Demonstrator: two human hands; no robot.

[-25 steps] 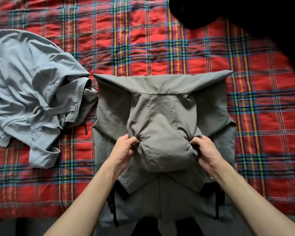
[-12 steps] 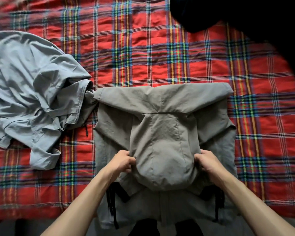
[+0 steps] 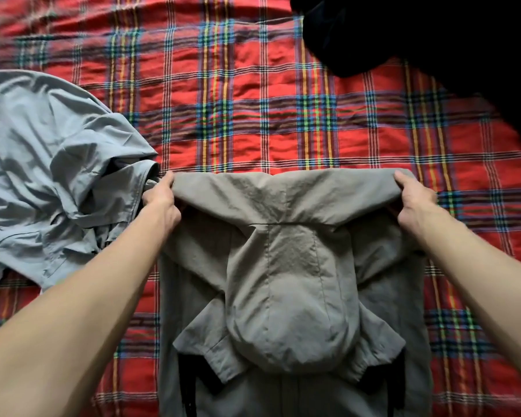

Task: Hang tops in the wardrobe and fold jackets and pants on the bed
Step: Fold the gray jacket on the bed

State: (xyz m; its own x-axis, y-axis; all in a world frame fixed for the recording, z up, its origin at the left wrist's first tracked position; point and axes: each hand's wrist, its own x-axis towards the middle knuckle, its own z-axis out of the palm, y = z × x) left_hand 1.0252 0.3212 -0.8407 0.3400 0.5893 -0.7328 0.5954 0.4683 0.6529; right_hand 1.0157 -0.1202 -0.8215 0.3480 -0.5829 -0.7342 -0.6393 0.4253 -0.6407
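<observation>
- Jacket [image 3: 283,233]: grey-tan, lying flat on the plaid bed [image 3: 253,85] directly in front of the person. Its long axis runs from the far fold toward the near edge of the view, where it passes out of frame.
- Hood [image 3: 289,311]: turned down over the middle of the jacket, with the sleeve cuffs crossing in beneath it from either side.
- Far edge: a rounded fold running left to right, at right angles to the long axis.
- Left hand [image 3: 160,203]: at the left end of the far fold, fingers curled round the cloth and gripping it. It touches the blue garment [image 3: 57,176] bunched just beside the jacket.
- Right hand [image 3: 415,203]: at the right end of the far fold, with the same curled grip on the cloth.
- Governing relation: the two hands sit level on one line across the jacket, each on its own corner, neither nearer than the other. The rest of the jacket lies on the near side of the fingers, toward the person.
- Judgement: the next fold probably brings this far edge along the long axis, over the hood and toward the body. Both corners should travel together to keep the edge square.
- Dark garment [image 3: 433,40]: on the bed at far right, well apart from the jacket.
</observation>
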